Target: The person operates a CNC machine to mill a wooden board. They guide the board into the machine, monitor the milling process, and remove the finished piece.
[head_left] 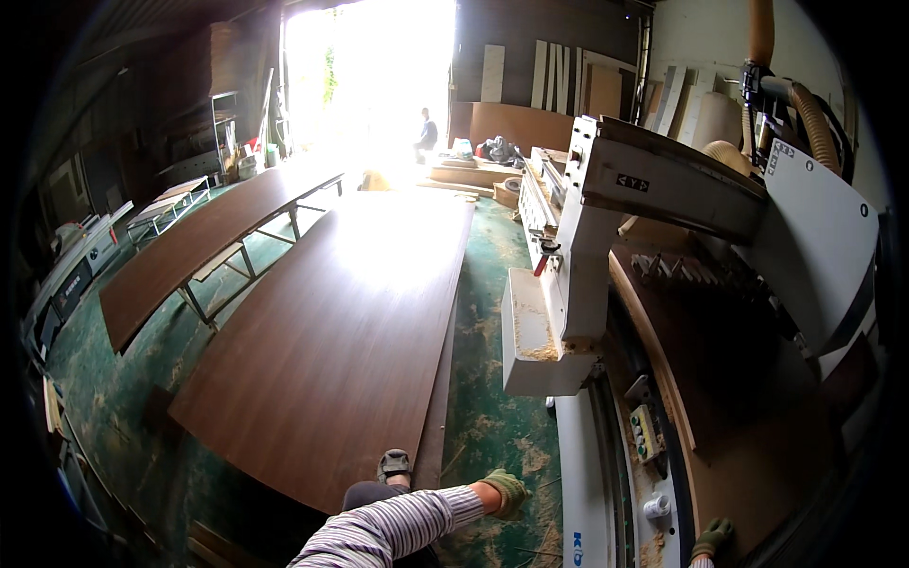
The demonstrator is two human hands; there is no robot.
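My left hand [507,492], in a green work glove, reaches out above the green floor [511,435], fingers loosely bent and apart, with nothing visible in them. My right gloved hand [712,538] rests open at the edge of a dark wooden board [748,473] on a white machine's bed. A white cylindrical fitting [657,505] and a button box [646,434] lie left of that board. My shoe [394,464] is at the right side of a large brown wooden panel [312,360] stretching away ahead of me.
The machine's tall gantry [587,237] stands right of the panel. Another panel [218,237] lies on metal trestles to the left, beside a grey machine [76,275]. Sheets [601,80] lean on the back wall. A distant person [426,133] is near the bright doorway.
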